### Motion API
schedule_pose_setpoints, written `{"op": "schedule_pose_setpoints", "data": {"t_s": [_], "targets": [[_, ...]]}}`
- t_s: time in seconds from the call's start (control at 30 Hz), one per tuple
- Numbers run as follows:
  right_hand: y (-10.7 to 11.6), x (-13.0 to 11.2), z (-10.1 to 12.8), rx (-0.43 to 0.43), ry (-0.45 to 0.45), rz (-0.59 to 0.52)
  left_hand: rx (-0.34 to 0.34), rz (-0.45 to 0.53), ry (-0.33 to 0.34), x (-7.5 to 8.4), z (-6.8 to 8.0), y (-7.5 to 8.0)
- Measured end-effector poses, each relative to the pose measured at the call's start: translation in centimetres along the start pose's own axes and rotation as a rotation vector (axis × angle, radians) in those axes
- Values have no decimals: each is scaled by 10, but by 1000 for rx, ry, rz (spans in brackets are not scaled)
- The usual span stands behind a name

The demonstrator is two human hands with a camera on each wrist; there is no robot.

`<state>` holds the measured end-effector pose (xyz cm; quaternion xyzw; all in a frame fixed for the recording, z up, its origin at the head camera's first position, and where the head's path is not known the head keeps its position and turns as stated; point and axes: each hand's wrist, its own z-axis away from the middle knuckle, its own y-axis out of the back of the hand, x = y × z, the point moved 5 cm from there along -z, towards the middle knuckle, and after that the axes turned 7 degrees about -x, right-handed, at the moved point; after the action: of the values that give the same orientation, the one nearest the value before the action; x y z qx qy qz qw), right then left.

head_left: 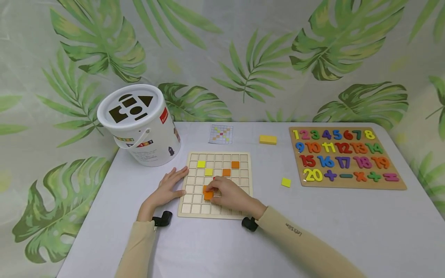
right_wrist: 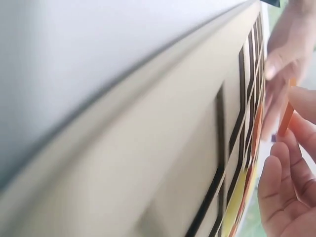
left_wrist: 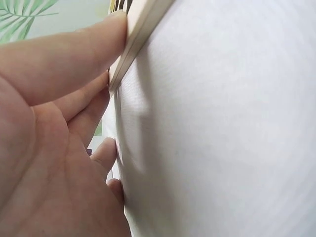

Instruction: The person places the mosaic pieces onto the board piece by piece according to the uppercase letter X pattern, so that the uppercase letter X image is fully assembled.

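Between thumb and fingertips my right hand [head_left: 229, 193] pinches a small orange square tile [right_wrist: 287, 113], held over the lower left part of a wooden grid board [head_left: 186, 209]. Another orange tile [head_left: 205, 188] sits in the grid just beyond it, partly covered by the fingers. Farther up the board lie two yellow tiles [head_left: 208, 172] and two orange tiles [head_left: 226, 172] in slanting rows; a red tile is mostly hidden behind my right hand. My left hand [head_left: 169, 187] rests with spread fingers at the board's left side, thumb and fingertips touching its edge [left_wrist: 143, 29].
A printed pattern card [head_left: 221, 134] and a yellow block [head_left: 268, 139] lie behind the board. One loose yellow tile [head_left: 286, 182] is to its right. A white bucket [head_left: 153, 143] with a cut-out lid stands back left, and a number puzzle board [head_left: 351, 185] lies at the right.
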<state>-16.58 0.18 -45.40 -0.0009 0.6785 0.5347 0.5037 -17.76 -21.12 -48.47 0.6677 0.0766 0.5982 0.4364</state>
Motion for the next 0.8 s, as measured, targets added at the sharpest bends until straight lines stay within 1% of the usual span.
{"op": "schedule_pose_setpoints", "data": {"t_s": [0.2,0.33,0.5,0.8], "targets": [[-12,-14,-21,-15,30,54,-14,-4,17,0,0,0],[-20,-17,-30,-30,33,109,-16,-2,12,0,-1,0],[-24,-20,-33,-38,14,161,-12,3,11,0,-1,-1],[-24,-20,-34,-49,-3,164,-15,7,22,0,0,0]]}}
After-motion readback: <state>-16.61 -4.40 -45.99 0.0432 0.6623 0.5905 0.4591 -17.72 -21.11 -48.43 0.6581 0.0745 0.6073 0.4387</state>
